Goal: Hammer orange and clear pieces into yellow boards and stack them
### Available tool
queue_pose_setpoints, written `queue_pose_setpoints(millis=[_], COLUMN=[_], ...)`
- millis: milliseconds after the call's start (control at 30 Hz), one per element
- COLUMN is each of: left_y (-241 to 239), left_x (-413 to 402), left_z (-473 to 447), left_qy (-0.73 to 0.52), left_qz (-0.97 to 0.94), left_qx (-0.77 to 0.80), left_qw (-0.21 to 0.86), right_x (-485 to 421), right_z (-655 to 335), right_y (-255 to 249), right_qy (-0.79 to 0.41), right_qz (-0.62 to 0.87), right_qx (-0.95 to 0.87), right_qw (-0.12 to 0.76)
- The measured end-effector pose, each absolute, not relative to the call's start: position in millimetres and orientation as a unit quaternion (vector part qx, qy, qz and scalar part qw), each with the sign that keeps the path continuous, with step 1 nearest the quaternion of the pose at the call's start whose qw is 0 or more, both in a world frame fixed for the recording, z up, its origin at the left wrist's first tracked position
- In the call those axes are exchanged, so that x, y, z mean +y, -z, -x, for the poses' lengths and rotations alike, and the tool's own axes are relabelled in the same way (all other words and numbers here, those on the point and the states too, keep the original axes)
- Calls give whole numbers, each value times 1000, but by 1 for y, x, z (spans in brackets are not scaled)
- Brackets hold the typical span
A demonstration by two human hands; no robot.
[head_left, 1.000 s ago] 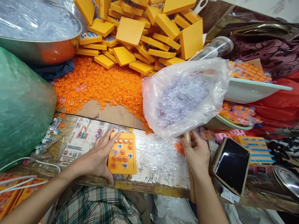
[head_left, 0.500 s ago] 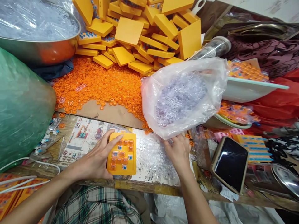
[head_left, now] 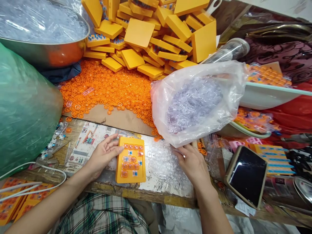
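A yellow square tray [head_left: 142,162] lies at the bench's front edge, with clear-topped orange pieces and blue-and-white pieces in its slots. My left hand [head_left: 103,157] is at the tray's left side, fingers apart, its thumb touching the upper left rim. Below the front of a white plastic bag [head_left: 176,139], my right hand [head_left: 191,162] has its fingers bent and drawn together over loose clear plastic pieces [head_left: 163,169]. Whatever its fingertips hold is too small or hidden to make out. More clear pieces [head_left: 195,100] fill the bag.
Orange rings [head_left: 117,87] are heaped behind the bench, below a pile of yellow trays [head_left: 138,32]. A metal bowl [head_left: 65,53] and green bag [head_left: 29,107] stand left. A phone [head_left: 247,175] lies right, near pale tubs [head_left: 270,94]. A white cable [head_left: 52,170] hangs front left.
My left hand has loosened from around the tray, its fingers moving off the top edge. My right hand has curled its fingers closer together. The whole view has shifted slightly.
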State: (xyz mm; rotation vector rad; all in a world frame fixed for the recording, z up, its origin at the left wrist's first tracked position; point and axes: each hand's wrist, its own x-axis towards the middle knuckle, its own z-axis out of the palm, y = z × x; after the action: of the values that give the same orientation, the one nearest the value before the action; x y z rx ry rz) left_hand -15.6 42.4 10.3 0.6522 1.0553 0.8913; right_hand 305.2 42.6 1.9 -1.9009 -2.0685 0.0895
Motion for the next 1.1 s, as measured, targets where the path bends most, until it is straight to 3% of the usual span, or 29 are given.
queue_pose_setpoints(millis=[333,567,700,1100], left_y=[-13,-13,-15,-8], left_x=[43,34,29,12], left_z=[7,8,3,-11], left_qy=[-402,-420,-456,-470], left_qz=[-199,-178,-168,-169], left_qx=[447,425,407,361], left_qw=[774,782,774,787], right_x=[14,-13,-13,-11], right_z=[-287,-209,-165,-148], right_y=[-17,-26,-13,-2], right_qy=[-89,-372,-321,-233], right_qz=[680,612,618,611], right_qx=[-626,-498,-472,-561], right_qw=[372,489,541,507])
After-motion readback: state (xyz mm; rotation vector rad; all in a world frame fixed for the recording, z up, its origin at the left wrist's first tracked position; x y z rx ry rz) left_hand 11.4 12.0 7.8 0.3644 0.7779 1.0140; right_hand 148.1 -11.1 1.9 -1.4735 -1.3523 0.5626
